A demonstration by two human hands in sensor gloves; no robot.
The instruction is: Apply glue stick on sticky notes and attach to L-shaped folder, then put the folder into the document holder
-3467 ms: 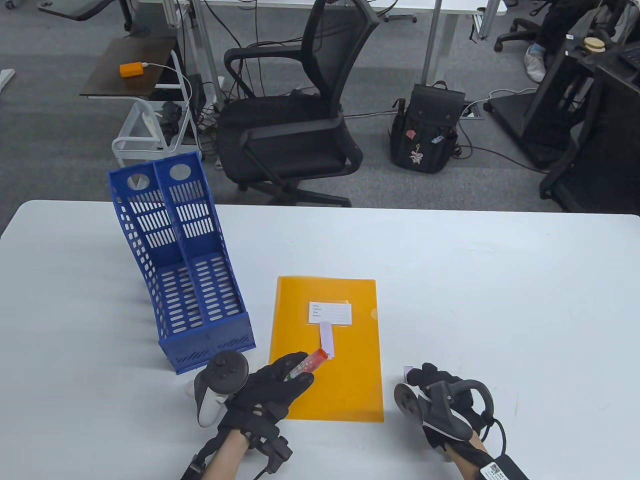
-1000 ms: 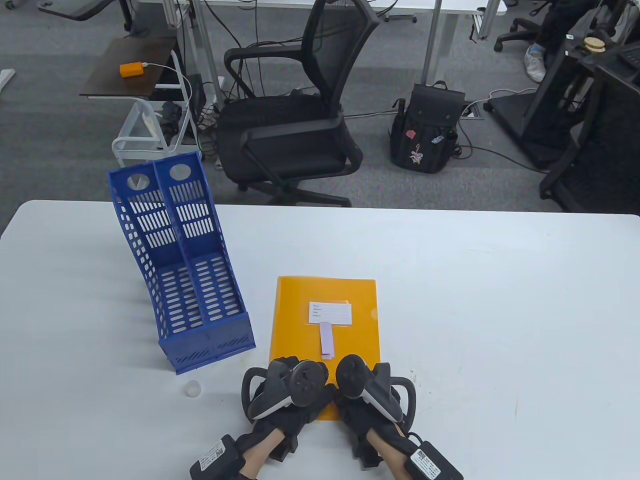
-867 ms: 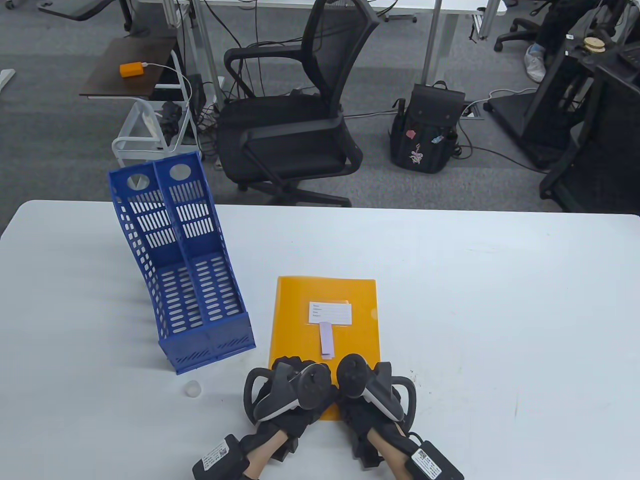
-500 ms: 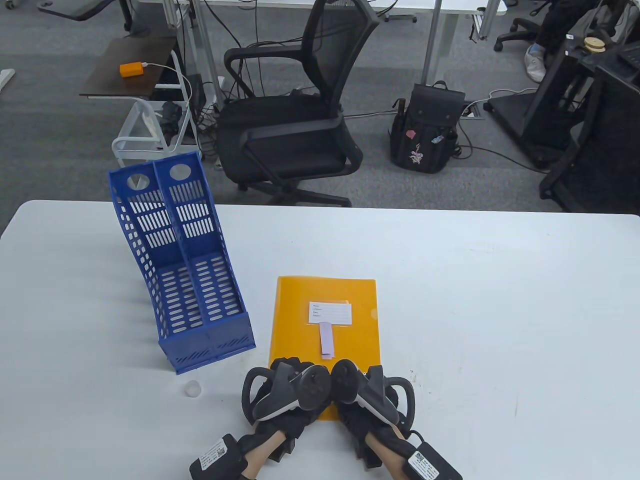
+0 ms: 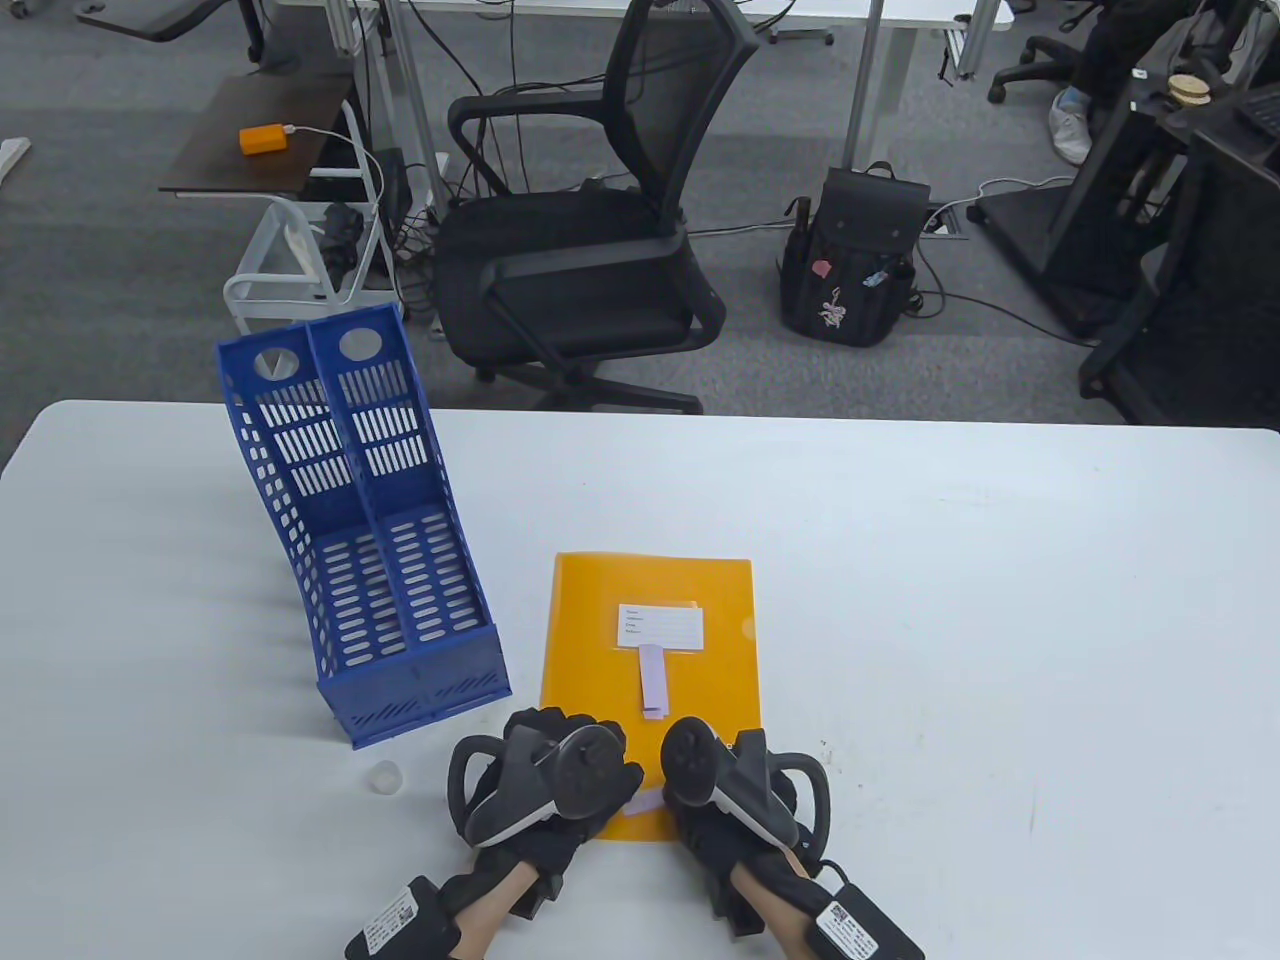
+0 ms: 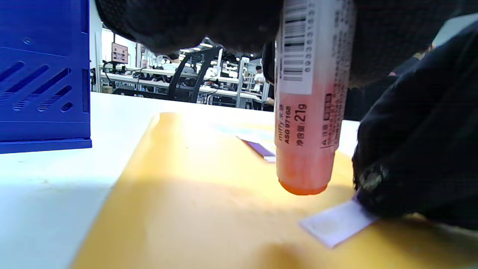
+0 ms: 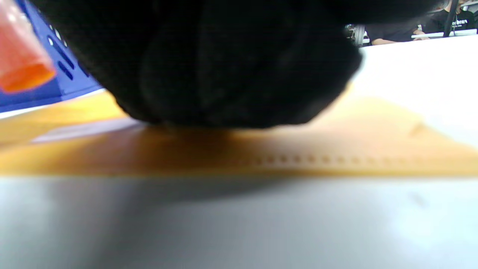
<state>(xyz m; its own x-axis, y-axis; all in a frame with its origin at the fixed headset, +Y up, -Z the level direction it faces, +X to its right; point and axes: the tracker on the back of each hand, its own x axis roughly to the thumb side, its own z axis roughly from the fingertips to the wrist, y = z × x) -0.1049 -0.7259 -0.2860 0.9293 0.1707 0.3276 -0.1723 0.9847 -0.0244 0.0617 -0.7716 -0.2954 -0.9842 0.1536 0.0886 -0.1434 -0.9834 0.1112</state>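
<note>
While my left hand (image 5: 545,790) grips the glue stick (image 6: 312,97) above the folder (image 5: 650,620) | right fingers (image 6: 418,149) pin the sticky note (image 6: 336,224) | step: gluing | next: stroke tip along note.

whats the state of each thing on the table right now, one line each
glue stick: uncapped, gripped upright in the left hand, tip just above the folder
loose sticky note: flat on the folder, held down by the right hand
folder: flat on the table, one note already on it
cap: off, lying on the table
document holder: standing, both slots empty
</note>
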